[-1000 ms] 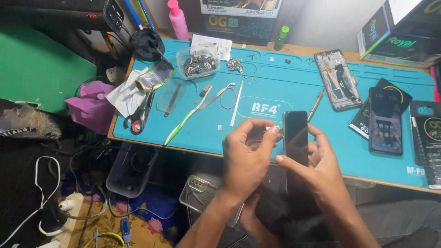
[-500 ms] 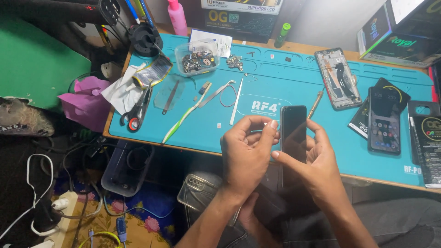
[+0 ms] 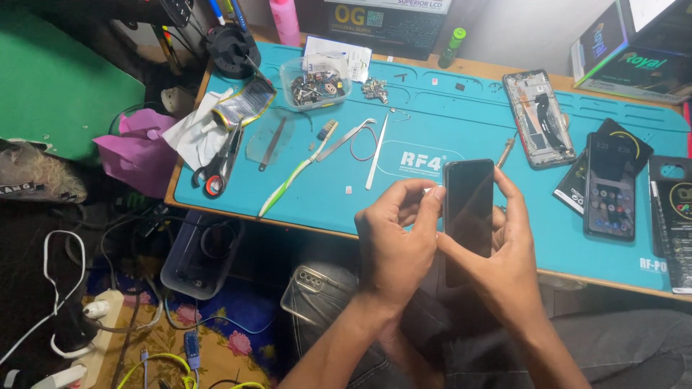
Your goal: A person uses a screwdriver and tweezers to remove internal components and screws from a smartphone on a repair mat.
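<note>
My right hand (image 3: 504,252) holds a dark phone (image 3: 468,209) upright by its edges, just in front of the teal work mat (image 3: 461,122). My left hand (image 3: 396,245) is at the phone's upper left edge, thumb and forefinger pinched against it. Whether something small sits between those fingers is too small to tell. The phone's screen is black.
On the mat lie tweezers (image 3: 377,153), a green toothbrush (image 3: 292,180), scissors (image 3: 220,162), a clear tub of small parts (image 3: 315,83), an opened phone frame (image 3: 539,119) and a lit phone (image 3: 610,186). Boxes stand at the back right. Cables and a power strip (image 3: 86,324) cover the floor at left.
My hands and the phone stay together in nearly the same pose; the view has shifted slightly. The left fingers have closed a little tighter on the phone's top edge.
</note>
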